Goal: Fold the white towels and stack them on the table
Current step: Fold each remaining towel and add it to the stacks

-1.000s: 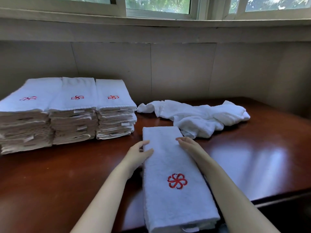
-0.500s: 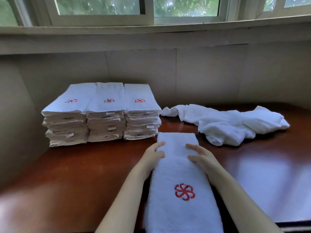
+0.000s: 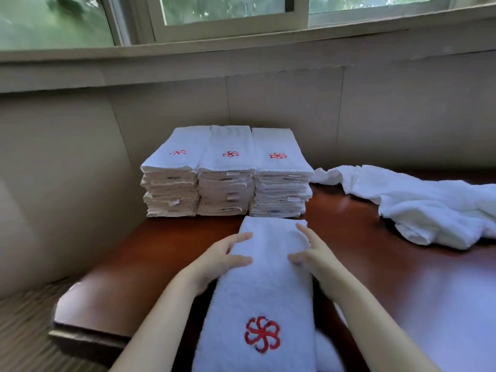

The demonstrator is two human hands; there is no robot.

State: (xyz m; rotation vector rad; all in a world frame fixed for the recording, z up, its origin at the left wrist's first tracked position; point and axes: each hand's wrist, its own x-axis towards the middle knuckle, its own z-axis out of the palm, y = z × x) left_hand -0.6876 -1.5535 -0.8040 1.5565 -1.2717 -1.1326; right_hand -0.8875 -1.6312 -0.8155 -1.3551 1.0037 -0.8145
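Folded towel (image 3: 265, 277) slid nearer stacks (image 3: 228, 170); left hand (image 3: 220, 261), right hand (image 3: 316, 261) grip its edges.

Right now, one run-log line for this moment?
folded towel: held, not yet stacked | left hand: holds left edge | right hand: holds right edge | stacks: three by wall | unfolded towels: right

Three stacks of folded towels (image 3: 226, 170) are set side by side at the far left corner of the glossy brown table (image 3: 402, 277). A crumpled heap of towels (image 3: 429, 208) is spread at the right. A single folded towel (image 3: 268, 291) is laid lengthwise in the near middle.
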